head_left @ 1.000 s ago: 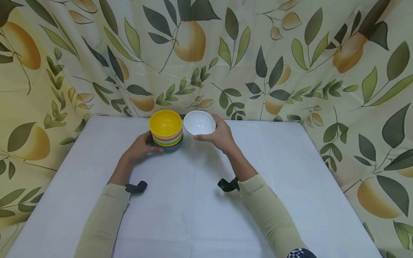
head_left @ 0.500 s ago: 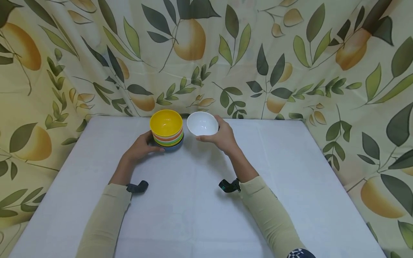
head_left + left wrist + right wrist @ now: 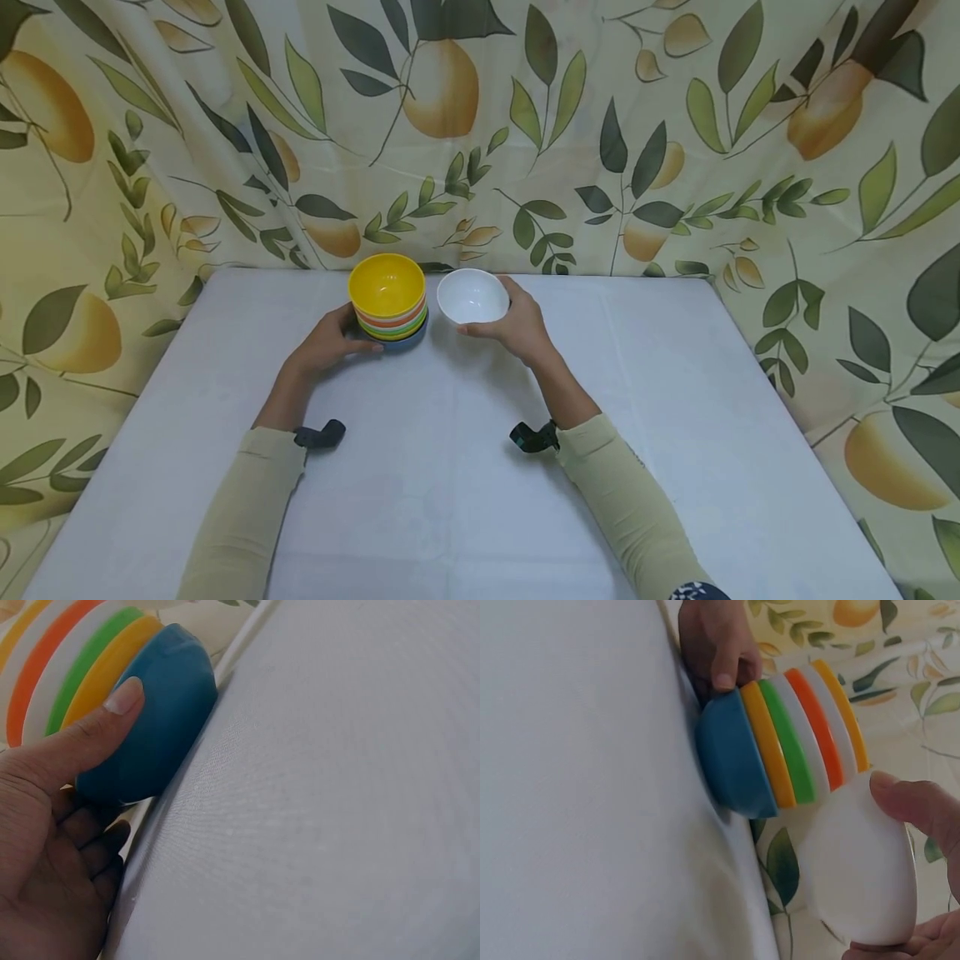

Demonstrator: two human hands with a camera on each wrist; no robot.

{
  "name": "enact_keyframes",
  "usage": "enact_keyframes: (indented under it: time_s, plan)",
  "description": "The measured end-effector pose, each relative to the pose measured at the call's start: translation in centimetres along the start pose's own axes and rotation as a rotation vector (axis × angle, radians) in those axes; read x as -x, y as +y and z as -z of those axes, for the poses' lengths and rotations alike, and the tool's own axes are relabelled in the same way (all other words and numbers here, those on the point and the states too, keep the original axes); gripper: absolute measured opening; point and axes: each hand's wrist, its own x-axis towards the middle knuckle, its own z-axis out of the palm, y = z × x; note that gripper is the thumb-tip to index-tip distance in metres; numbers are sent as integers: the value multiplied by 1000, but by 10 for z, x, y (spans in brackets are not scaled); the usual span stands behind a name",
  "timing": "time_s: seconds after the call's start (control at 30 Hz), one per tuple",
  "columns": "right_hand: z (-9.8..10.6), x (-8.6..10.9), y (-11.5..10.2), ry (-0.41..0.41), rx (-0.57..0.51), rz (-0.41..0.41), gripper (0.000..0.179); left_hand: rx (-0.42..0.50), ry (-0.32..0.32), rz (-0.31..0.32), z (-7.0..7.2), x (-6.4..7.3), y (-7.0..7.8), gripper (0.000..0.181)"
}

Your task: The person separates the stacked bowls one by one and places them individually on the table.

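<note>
A stack of nested bowls stands at the far side of the table, with a yellow bowl (image 3: 386, 286) on top and a blue bowl (image 3: 161, 712) at the bottom. White, orange, green and yellow rims show between them. My left hand (image 3: 324, 342) holds the blue bowl from the left, thumb (image 3: 94, 739) on its outer wall and fingers partly hidden behind it. Just right of the stack, my right hand (image 3: 519, 323) grips a white bowl (image 3: 472, 293) by its right side, mouth up. In the right wrist view the white bowl (image 3: 859, 870) is held above the tabletop.
A white cloth covers the table (image 3: 442, 467), whose far edge runs close behind the bowls. Behind it hangs a curtain (image 3: 555, 150) printed with fruit and leaves. Black wrist cameras sit on both wrists, one being the left wrist camera (image 3: 321, 435).
My right hand has carried the white bowl slightly to the right, away from the stack, and then a little lower. My left hand and the stack have stayed in place.
</note>
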Motion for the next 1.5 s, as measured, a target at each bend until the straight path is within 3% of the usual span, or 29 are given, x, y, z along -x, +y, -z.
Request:
enact_keyframes:
  time_s: [0.47,0.9,1.2,1.5]
  plan:
    - [0,-2,12,-28,9,-34,97,5,4,15,1,-1,1,105]
    - [-10,-1,23,-63,88,-85,103,12,-2,-16,-1,0,-2,104]
    - [-13,-3,28,-77,89,-50,100,15,5,-40,1,-1,0,105]
    - [-15,-2,30,-80,92,-48,98,11,6,-8,0,-1,-3,106]
